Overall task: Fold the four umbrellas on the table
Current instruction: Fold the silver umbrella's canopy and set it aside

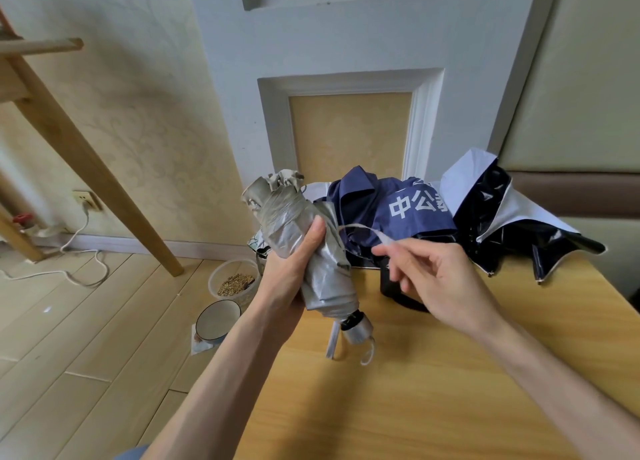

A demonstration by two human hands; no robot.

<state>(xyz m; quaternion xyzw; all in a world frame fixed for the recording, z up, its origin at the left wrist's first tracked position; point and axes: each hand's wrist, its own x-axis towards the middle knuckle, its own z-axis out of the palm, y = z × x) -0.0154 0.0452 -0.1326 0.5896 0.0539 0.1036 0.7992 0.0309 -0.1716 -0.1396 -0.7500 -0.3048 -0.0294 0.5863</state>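
My left hand (294, 255) grips a rolled grey umbrella (329, 279) around its middle, held tilted above the table's left edge with the silver handle (358, 328) pointing down toward me. My right hand (433, 276) pinches the umbrella's thin closing strap (363, 231) and holds it out to the right of the canopy. Behind lie a loose navy umbrella (381, 203) with white characters and a black-and-white umbrella (512, 217), both crumpled on the wooden table (450, 390).
A black object (391, 286) sits on the table behind my right hand. On the floor to the left stand a clear tub of grain (235, 281) and a bowl (216, 319). A wooden ladder leg (104, 182) and a white cable (79, 269) are further left.
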